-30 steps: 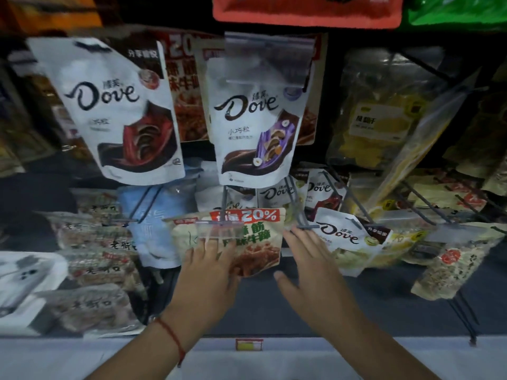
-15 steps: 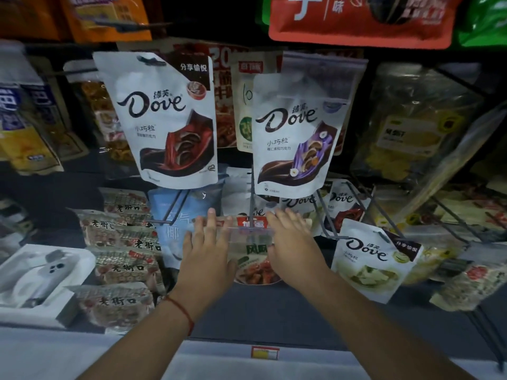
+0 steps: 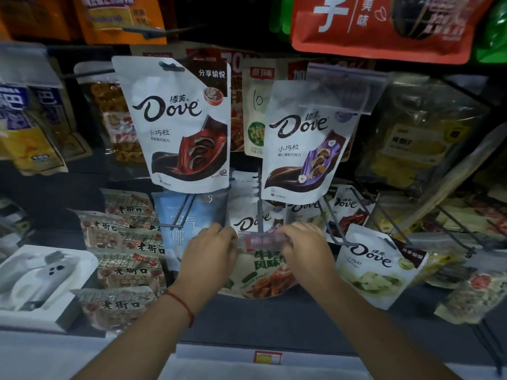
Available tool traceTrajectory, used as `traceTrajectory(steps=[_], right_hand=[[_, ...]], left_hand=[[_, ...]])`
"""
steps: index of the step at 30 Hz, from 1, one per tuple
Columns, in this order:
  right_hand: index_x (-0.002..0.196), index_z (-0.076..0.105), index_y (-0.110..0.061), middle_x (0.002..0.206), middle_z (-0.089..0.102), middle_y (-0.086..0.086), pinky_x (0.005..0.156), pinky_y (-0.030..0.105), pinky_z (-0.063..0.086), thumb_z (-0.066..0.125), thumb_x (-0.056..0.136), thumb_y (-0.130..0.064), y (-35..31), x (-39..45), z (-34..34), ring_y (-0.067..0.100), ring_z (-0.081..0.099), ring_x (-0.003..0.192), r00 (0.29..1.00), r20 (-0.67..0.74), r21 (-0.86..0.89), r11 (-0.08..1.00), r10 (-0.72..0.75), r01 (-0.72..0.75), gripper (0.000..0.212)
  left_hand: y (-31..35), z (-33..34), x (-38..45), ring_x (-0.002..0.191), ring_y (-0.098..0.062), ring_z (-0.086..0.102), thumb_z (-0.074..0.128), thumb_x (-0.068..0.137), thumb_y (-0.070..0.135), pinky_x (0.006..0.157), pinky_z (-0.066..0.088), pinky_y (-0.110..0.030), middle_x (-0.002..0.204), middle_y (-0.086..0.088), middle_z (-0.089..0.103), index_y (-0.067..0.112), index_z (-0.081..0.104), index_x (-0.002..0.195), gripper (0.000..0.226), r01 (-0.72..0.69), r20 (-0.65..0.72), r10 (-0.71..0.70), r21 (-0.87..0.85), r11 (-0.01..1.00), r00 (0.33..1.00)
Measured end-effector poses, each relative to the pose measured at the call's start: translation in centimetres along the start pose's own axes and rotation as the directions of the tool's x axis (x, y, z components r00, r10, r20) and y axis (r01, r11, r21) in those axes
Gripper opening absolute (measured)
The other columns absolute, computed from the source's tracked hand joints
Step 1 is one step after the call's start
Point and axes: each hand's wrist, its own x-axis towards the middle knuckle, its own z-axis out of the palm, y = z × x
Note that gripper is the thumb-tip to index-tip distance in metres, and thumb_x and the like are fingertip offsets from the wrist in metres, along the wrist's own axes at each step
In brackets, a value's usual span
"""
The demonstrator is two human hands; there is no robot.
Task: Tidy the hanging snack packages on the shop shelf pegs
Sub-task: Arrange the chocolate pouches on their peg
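A beige snack bag with green writing and a picture of red meat strips (image 3: 263,275) hangs from a metal peg (image 3: 259,204) low in the middle. Across its top lies a clear plastic price-tag flap (image 3: 260,239). My left hand (image 3: 210,259) grips the bag's top left corner, and my right hand (image 3: 307,248) grips its top right corner next to the flap. Above hang two white Dove pouches, one with a red ribbon (image 3: 178,124) and one with a purple ribbon (image 3: 304,144). More Dove pouches hang behind my hands.
A green-accented Dove pouch (image 3: 375,267) hangs to the right on another peg. Stacked brown snack packs (image 3: 123,264) and a white boxed item (image 3: 38,281) sit at the left. Bare peg wires (image 3: 452,226) jut out at the right. A shelf edge with a price label (image 3: 267,357) runs below.
Both hands rose from below the bag and closed on its top corners at the peg. The camera moved closer, and the bag's top sits higher against the price flap.
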Motion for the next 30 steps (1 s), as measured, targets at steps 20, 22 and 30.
traceTrajectory(steps=[20, 22, 30], right_hand=[[0.087, 0.063, -0.031, 0.083, 0.056, -0.018, 0.072, 0.027, 0.038, 0.058, 0.091, -0.032, -5.0, -4.9, -7.5, 0.006, 0.05, 0.08, 0.993, -0.071, -0.069, 0.993, -0.099, 0.094, 0.006], [0.09, 0.063, -0.032, 0.086, 0.056, -0.02, 0.074, 0.027, 0.042, 0.052, 0.091, -0.038, -6.5, -4.0, -8.6, 0.004, 0.051, 0.084, 0.988, -0.081, -0.012, 0.991, -0.13, 0.13, 0.013], [0.126, 0.052, -0.037, 0.119, 0.049, -0.024, 0.081, 0.008, 0.037, 0.053, 0.094, -0.04, -13.6, 3.5, -12.4, -0.008, 0.044, 0.105, 0.977, -0.151, 0.253, 0.949, -0.153, 0.187, 0.032]], left_hand=[[1.1, -7.4, -3.7, 0.063, -0.006, 0.048, 0.046, 0.097, 0.046, 0.05, 0.024, -0.019, 0.068, 0.01, 0.053, 0.025, 0.057, 0.076, 0.032, -0.212, 0.055, 0.211, 0.005, 0.977, 0.976], [0.6, -8.4, -3.6, 0.064, -0.006, 0.05, 0.043, 0.097, 0.047, 0.052, 0.029, -0.02, 0.068, 0.012, 0.054, 0.027, 0.058, 0.075, 0.033, -0.205, -0.043, 0.205, 0.016, 0.979, 0.978], [-1.6, -10.6, -2.8, 0.071, -0.002, 0.047, 0.053, 0.091, 0.035, 0.062, 0.04, -0.026, 0.075, 0.021, 0.051, 0.034, 0.06, 0.087, 0.009, -0.096, -0.346, 0.063, -0.079, 0.992, 0.936]])
